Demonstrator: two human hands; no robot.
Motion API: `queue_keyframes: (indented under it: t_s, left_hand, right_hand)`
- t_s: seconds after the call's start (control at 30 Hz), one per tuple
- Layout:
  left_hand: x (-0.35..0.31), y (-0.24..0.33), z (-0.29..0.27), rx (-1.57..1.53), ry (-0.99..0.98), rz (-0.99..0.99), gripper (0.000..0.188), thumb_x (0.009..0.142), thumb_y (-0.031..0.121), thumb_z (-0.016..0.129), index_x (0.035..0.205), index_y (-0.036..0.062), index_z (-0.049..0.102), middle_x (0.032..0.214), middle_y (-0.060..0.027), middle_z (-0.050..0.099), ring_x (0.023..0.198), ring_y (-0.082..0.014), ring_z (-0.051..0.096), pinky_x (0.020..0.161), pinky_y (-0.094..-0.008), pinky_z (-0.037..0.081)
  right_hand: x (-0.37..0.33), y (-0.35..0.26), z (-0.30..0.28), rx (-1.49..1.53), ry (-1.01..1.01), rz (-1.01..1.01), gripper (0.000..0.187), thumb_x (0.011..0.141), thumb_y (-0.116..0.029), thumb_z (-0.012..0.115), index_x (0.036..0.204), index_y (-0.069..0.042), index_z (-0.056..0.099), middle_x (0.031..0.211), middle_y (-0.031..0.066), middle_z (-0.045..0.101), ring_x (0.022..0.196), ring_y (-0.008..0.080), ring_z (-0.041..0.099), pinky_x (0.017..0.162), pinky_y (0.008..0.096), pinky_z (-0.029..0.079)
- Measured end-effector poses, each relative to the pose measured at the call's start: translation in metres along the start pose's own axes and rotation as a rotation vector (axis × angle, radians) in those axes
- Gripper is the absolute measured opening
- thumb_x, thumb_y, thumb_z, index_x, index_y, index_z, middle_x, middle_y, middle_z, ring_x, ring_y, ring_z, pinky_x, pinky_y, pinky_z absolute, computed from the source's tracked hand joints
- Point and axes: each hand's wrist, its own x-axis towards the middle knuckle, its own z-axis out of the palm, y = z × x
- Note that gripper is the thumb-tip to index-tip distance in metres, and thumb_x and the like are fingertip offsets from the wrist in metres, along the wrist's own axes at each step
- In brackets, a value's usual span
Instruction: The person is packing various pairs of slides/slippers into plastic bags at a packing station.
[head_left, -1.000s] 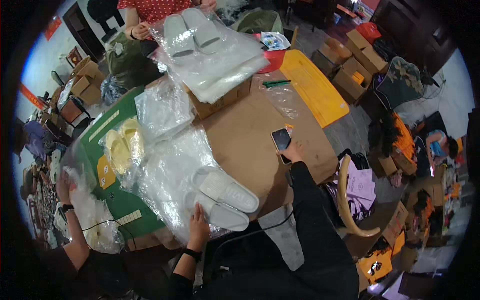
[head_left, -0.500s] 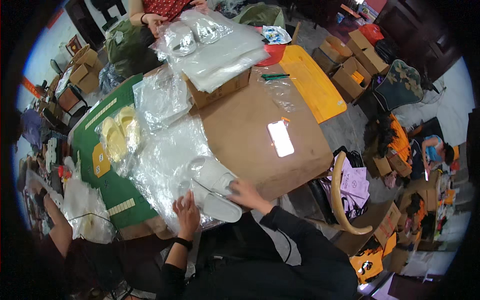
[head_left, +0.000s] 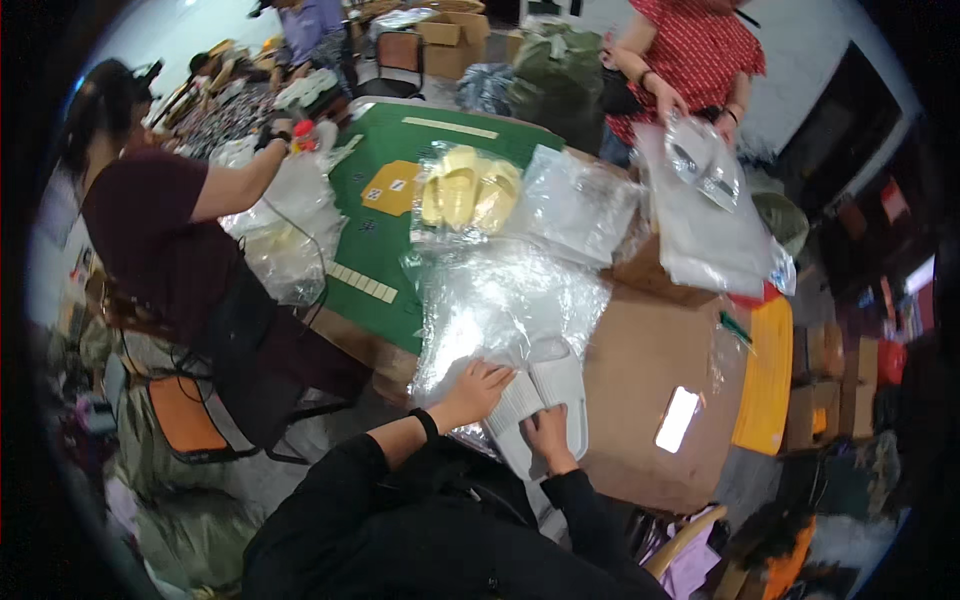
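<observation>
A pair of white slide sandals (head_left: 570, 385) lies side by side in front of me on clear plastic packaging (head_left: 510, 290). My left hand (head_left: 478, 393) rests against the left sandal's strap, its fingers stretched out. With curled fingers, my right hand (head_left: 548, 438) grips the pair near the heel end, where the two sandals meet. The tips of those fingers are partly hidden. Beyond the packaging sits a bagged pair of yellow slides (head_left: 460, 192).
A cardboard box (head_left: 650, 268) carries stacked clear bags (head_left: 700, 245). A phone (head_left: 678, 420) lies on the brown tabletop (head_left: 630, 350), near a yellow board (head_left: 765, 380). One person (head_left: 160, 210) works at left; another (head_left: 690, 60), in red, handles bagged slides across the table.
My view has swung left, bringing the person at left into sight. My left hand has come onto the left sandal, and the pair now points more directly away from me.
</observation>
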Motion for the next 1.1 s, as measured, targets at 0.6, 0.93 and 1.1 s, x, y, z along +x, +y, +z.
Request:
queue_keyframes:
  t_s: [0.6,0.93,1.1]
  left_hand:
    - [-0.025,-0.1,-0.091,-0.037,-0.153,0.207,0.044,0.076,0.013,0.048,0.119,0.0032,0.049,0.116,-0.006,0.05,0.098,-0.0198,0.05,0.082,-0.033,0.039]
    - [-0.039,-0.153,-0.104,-0.176,-0.074,0.274,0.049,0.071,0.005,0.052,0.12,0.0006,0.048,0.115,-0.009,0.051,0.084,-0.0249,0.05,0.072,-0.0336,0.045]
    - [-0.036,-0.163,-0.119,-0.121,-0.128,0.304,0.054,0.064,0.003,0.054,0.118,-0.0007,0.048,0.118,-0.0086,0.048,0.088,-0.0244,0.048,0.077,-0.0335,0.044]
  right_hand:
    - [0.063,-0.078,-0.011,-0.017,0.065,-0.39,0.015,0.061,-0.016,0.063,0.069,-0.002,0.062,0.086,0.0167,0.057,0.088,0.0348,0.05,0.083,0.0494,0.033]
    - [0.088,-0.134,0.005,-0.022,0.148,-0.14,0.02,0.069,-0.018,0.059,0.063,0.001,0.057,0.067,0.0204,0.051,0.077,0.0357,0.046,0.074,0.0424,0.034]
    - [0.089,-0.133,0.015,-0.001,0.049,0.002,0.021,0.072,-0.021,0.057,0.077,-0.001,0.06,0.079,0.0209,0.055,0.083,0.0373,0.047,0.074,0.043,0.034]
